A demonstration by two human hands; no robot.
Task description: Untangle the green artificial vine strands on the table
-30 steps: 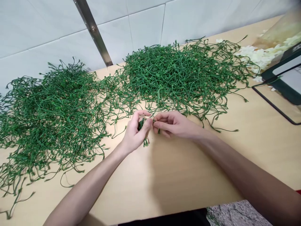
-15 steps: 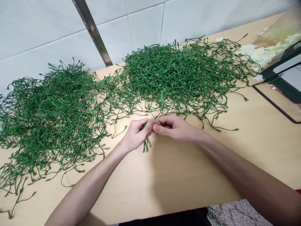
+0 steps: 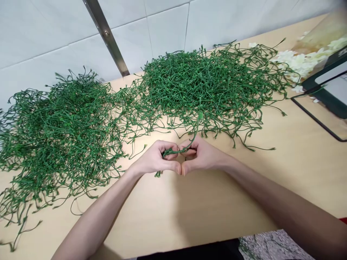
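Observation:
My left hand (image 3: 159, 157) is closed around a small bunch of green artificial flower stems (image 3: 168, 153), whose lower tips show under the palm. From this bunch a stem (image 3: 193, 140) runs across the fingers of my right hand (image 3: 199, 155) and curves upward to a light green tip. The right fingers are curled at that stem, the part inside them hidden. Both thumbs meet tip to tip, and the bent index fingers touch too. A large pile of similar green stems (image 3: 200, 79) lies just beyond my hands.
Another heap of green stems (image 3: 62, 130) covers the table's left side. At the right lie white artificial blossoms (image 3: 292, 61) and a dark-framed object (image 3: 325, 94) with a thin black bar. A metal strip (image 3: 107, 34) runs down the tiled wall behind the wooden table (image 3: 151, 224).
My thumbs have moved down and apart from the index fingers, widening the gap. A stem now arcs up out of the bunch over my right fingers. The piles have not moved.

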